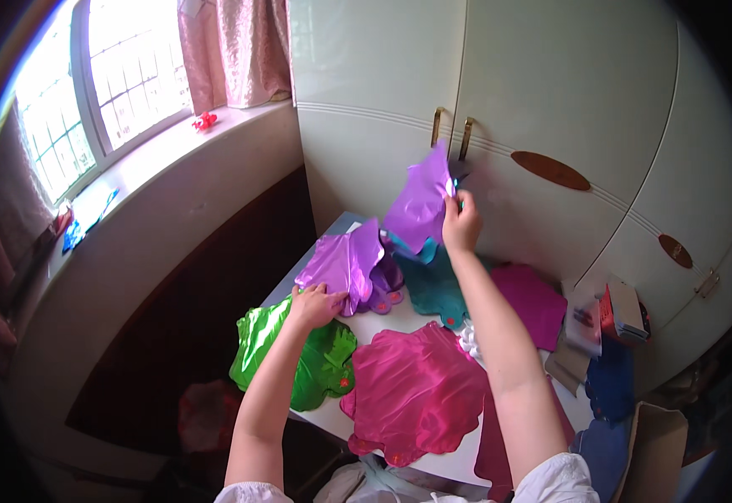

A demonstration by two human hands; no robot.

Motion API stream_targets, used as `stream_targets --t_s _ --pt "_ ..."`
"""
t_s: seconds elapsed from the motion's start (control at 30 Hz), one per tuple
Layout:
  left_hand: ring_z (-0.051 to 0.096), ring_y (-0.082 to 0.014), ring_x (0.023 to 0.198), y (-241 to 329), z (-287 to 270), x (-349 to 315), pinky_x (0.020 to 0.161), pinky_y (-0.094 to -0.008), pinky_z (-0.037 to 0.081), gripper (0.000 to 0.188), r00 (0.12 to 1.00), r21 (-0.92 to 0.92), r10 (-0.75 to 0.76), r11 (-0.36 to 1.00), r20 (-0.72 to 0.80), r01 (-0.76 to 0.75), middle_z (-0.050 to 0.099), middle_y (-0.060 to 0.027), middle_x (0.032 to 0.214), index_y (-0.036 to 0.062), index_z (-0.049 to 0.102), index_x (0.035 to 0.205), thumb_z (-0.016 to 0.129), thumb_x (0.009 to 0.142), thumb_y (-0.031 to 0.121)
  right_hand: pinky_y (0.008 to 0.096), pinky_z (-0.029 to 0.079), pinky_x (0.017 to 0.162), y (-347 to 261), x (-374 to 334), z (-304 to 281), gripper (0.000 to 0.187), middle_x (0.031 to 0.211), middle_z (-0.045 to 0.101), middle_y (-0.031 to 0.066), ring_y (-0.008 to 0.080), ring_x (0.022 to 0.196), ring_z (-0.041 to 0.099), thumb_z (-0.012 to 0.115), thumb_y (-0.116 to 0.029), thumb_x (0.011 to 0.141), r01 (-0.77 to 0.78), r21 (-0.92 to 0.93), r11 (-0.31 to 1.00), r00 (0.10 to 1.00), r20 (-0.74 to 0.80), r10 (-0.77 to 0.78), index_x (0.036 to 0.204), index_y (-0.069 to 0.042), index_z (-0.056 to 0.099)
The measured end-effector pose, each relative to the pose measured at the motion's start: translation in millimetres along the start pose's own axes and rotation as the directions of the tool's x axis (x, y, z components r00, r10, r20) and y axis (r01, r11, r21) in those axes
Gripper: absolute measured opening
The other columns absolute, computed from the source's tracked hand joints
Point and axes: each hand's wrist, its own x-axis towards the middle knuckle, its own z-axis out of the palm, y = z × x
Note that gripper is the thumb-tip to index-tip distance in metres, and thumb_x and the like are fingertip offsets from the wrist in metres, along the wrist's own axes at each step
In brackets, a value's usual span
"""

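My right hand (462, 222) is raised over the back of the table, its fingers closed on the edge of a purple flexible sheet (416, 201). That sheet hangs down toward a teal scalloped piece (433, 285). Fingers outstretched, my left hand (317, 305) presses on a shiny purple piece (337, 260) with a folded, scalloped edge. Just below that hand lies a shiny green scalloped piece (324, 360) with a small red mark. A crimson satiny piece (416, 390) with wavy edges spreads across the front of the white table (320, 421).
White cabinet doors (383, 59) with brass handles stand close behind the table. On the right are a magenta sheet (529, 303), a small white bunch (468, 340), blue cloth (609, 381) and an open cardboard box (658, 448). A windowsill (144, 180) runs along the left.
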Motion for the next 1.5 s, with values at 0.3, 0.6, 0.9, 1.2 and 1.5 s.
stream_targets --t_s 0.3,0.6,0.9,1.2,1.5 --pt "0.047 -0.0283 0.123 -15.9 1.7 -14.3 0.102 -0.0635 0.024 0.043 0.981 -0.126 -0.064 0.991 -0.183 0.041 0.051 -0.0107 0.132 0.0312 0.053 0.127 0.054 0.086 0.045 0.0379 0.049 0.061 -141.7 -26.2 -3.4 0.011 0.077 0.058 0.01 0.0299 0.071 0.06 0.059 -0.007 0.08 0.691 0.333 0.641 0.568 0.298 -0.767 0.09 -0.011 0.057" --pt "0.041 -0.0272 0.129 -68.9 -20.3 -138.1 0.098 -0.0574 0.034 0.052 0.959 -0.09 -0.153 0.98 0.237 0.179 0.045 -0.0075 0.139 0.0231 0.05 0.131 0.059 0.081 0.038 0.027 0.049 0.063 -154.0 -192.6 -31.8 0.012 0.072 0.052 -0.0013 0.0138 0.07 0.059 0.057 -0.017 0.07 0.713 0.693 0.108 -0.148 0.3 -0.942 0.058 -0.015 0.057" --pt "0.051 -0.0291 0.117 -97.2 36.1 -152.4 0.1 -0.0349 0.04 0.058 0.986 -0.372 -0.031 0.928 -0.161 -0.032 0.053 -0.0164 0.127 0.0059 0.054 0.125 0.074 0.072 0.016 0.0278 0.051 0.068 -130.1 -241.7 -25.8 0.011 0.082 0.056 -0.0004 0.0147 0.074 0.062 0.057 -0.018 0.072 0.595 0.79 0.145 -0.286 0.378 -0.88 0.063 -0.014 0.063" --pt "0.034 -0.0256 0.133 -75.5 0.7 -165.6 0.104 -0.0515 0.03 0.063 0.978 -0.187 -0.189 0.961 0.094 0.204 0.038 -0.0073 0.143 0.0227 0.042 0.136 0.066 0.079 0.037 0.0344 0.053 0.065 -131.8 -240.0 -36.9 0.009 0.077 0.061 0.0053 0.0249 0.072 0.065 0.059 -0.013 0.075 0.334 0.687 0.645 0.0 0.684 -0.729 0.067 -0.011 0.062" --pt "0.06 -0.029 0.083 -16.9 -5.0 -237.8 0.074 -0.0395 0.047 0.007 0.791 -0.329 -0.208 0.944 -0.576 0.009 0.062 -0.0093 0.08 0.0051 0.064 0.081 0.067 0.076 0.01 0.0353 0.051 0.071 -127.1 -239.4 -29.2 0.014 0.081 0.068 0.0109 0.0281 0.077 0.065 0.072 -0.017 0.071 -0.12 0.461 0.879 0.12 0.886 -0.448 0.081 -0.008 0.071"
